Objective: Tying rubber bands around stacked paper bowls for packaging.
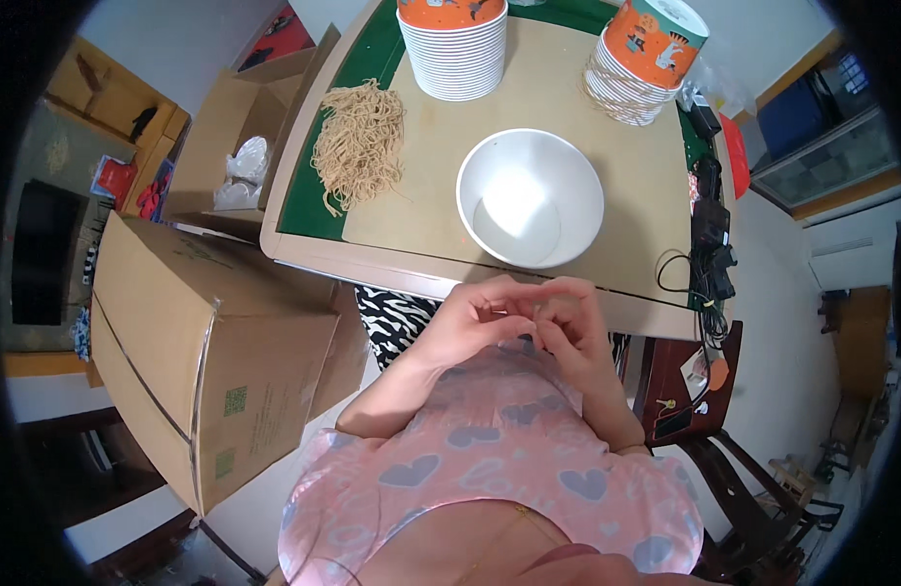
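Observation:
Both hands meet in front of my chest, just off the table's near edge. My left hand point(478, 317) has its fingers curled, with thumb and fingertips pinched together. Facing it, my right hand point(573, 327) is curled the same way, its fingertips touching or almost touching the left's. Whatever lies between the fingertips is too small or hidden to make out. Right beyond the hands stands a white round paper bucket point(531, 200), its open top toward me and nothing visible inside. A heap of tan twine pieces point(361, 145) lies on the table to the left.
A stack of nested paper buckets point(453, 54) stands at the back. Another stack point(638, 68), wrapped in twine, is at the back right. Black power adapters and cables point(710, 230) line the table's right edge. Large cardboard boxes point(260, 391) stand left of the table.

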`<state>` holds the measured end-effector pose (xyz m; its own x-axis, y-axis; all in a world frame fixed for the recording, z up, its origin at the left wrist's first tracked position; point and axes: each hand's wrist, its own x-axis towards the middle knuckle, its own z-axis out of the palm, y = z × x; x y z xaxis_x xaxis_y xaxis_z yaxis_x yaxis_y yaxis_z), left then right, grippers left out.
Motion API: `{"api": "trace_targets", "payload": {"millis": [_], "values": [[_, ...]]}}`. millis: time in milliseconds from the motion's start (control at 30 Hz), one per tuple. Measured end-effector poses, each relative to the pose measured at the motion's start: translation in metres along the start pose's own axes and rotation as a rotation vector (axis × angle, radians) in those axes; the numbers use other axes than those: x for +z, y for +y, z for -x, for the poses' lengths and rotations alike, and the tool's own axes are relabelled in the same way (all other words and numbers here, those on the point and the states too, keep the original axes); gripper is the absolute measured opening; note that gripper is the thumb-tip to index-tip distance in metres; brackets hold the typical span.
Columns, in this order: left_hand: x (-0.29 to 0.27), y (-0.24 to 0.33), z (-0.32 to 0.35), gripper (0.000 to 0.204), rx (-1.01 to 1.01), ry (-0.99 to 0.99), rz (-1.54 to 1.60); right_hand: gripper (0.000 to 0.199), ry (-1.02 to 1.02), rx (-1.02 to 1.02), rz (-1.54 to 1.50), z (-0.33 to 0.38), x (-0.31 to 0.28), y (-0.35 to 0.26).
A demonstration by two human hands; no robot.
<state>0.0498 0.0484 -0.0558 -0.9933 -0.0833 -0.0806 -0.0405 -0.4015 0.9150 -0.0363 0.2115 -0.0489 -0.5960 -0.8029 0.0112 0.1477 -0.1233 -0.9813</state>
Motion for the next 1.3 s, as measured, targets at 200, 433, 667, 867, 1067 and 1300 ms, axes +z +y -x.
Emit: {"api": "trace_targets", "payload": {"millis": [200, 433, 667, 867, 1067, 1300], "values": [[0.006, -0.012, -0.007, 0.019, -0.021, 0.087, -0.138, 0.038, 0.017, -0.063, 0.186, 0.006, -0.005, 0.008], [0.02, -0.015, -0.011, 0.008, 0.094, 0.259, -0.151, 0.019, 0.265, -0.094, 0.34, 0.011, -0.016, 0.018], [0.022, -0.005, -0.02, 0.042, -0.354, 0.008, 0.121, 0.012, 0.288, -0.34, 0.569, 0.01, -0.032, 0.005], [0.032, -0.001, -0.029, 0.027, -0.409, -0.065, 0.024, 0.015, 0.291, -0.431, 0.618, 0.011, -0.043, 0.005], [0.027, -0.013, -0.03, 0.006, -0.151, 0.06, -0.399, 0.013, 0.244, -0.397, 0.587, 0.011, -0.051, 0.008], [0.031, -0.02, -0.028, 0.005, -0.016, 0.156, -0.578, 0.013, 0.22, -0.418, 0.581, 0.008, -0.052, 0.012]]}}
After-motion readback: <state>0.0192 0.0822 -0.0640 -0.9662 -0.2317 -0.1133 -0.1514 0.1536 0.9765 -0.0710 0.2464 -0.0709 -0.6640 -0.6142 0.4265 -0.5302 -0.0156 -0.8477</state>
